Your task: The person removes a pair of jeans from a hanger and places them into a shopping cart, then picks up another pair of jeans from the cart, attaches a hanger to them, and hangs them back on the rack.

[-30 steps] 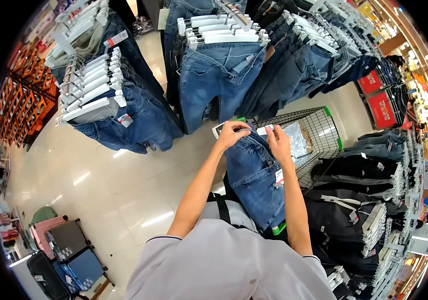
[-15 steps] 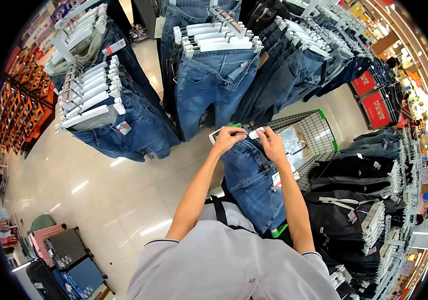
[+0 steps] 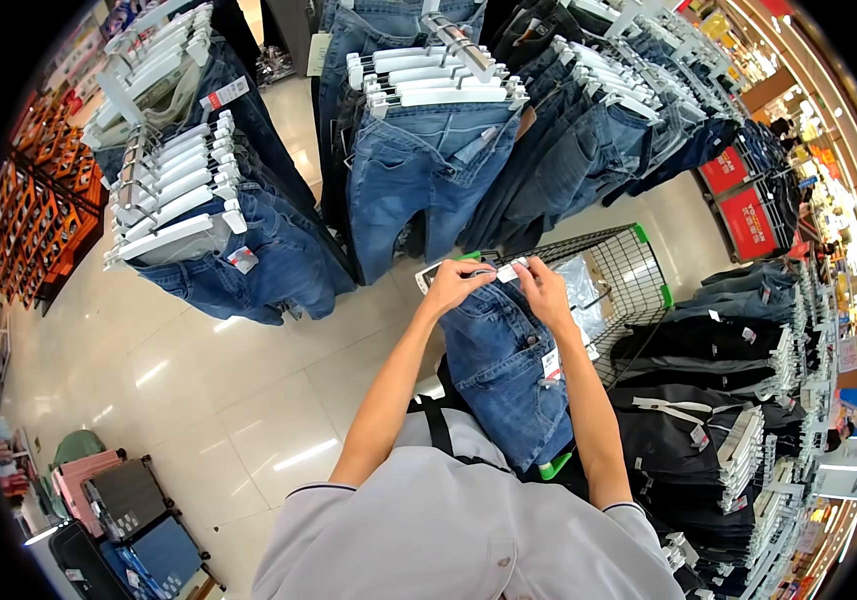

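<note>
A pair of blue jeans (image 3: 508,375) hangs from my hands over the near end of a shopping cart (image 3: 638,262). My left hand (image 3: 456,286) is closed at the left side of the waistband, beside a white hanger end. Close by on the right, my right hand (image 3: 542,288) pinches the waistband and a small white piece at its top edge. Below my right hand, a white and red tag (image 3: 550,364) lies against the denim. The fingertips hide part of the waistband.
Racks of hanging jeans (image 3: 426,165) stand ahead, with another rack of jeans (image 3: 268,255) at the left. Dark trousers (image 3: 683,430) hang at the right. Suitcases (image 3: 138,500) stand at the lower left. Inside the cart lies a clear plastic package (image 3: 580,290).
The view has shifted slightly. Both hands stay on the waistband, with the fingers moved a little and the white piece between them showing more.
</note>
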`<state>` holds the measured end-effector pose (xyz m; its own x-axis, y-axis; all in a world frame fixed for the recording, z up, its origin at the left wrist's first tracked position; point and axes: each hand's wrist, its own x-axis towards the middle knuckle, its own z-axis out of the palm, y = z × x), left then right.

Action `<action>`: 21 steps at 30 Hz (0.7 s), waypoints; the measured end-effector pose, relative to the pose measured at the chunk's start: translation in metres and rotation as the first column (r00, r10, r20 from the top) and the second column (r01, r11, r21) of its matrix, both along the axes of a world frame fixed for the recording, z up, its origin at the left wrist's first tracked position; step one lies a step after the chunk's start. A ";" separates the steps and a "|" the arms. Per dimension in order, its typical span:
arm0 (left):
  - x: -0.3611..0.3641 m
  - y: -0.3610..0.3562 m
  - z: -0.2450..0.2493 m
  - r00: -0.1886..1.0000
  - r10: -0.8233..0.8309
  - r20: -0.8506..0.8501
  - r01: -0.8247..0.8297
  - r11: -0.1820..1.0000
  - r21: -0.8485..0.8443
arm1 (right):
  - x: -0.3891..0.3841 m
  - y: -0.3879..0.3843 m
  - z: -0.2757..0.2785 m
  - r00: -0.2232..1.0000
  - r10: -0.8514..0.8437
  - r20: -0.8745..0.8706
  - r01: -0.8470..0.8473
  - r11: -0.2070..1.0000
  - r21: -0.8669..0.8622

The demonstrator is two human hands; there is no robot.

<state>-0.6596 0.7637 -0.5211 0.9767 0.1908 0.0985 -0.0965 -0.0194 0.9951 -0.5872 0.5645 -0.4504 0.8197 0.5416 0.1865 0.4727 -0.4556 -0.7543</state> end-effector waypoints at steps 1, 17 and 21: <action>0.000 0.001 0.002 1.000 -0.003 0.000 0.003 1.000 0.000 | 0.000 0.000 0.001 1.000 -0.003 0.000 0.003 1.000 0.000; 0.004 -0.002 -0.008 0.999 -0.024 0.027 0.026 0.999 -0.042 | 0.004 -0.003 0.001 1.000 -0.013 -0.015 0.013 1.000 -0.023; 0.003 -0.002 -0.007 0.999 -0.016 0.036 0.017 0.999 -0.045 | 0.006 -0.004 0.000 1.000 0.008 0.014 -0.007 0.999 -0.050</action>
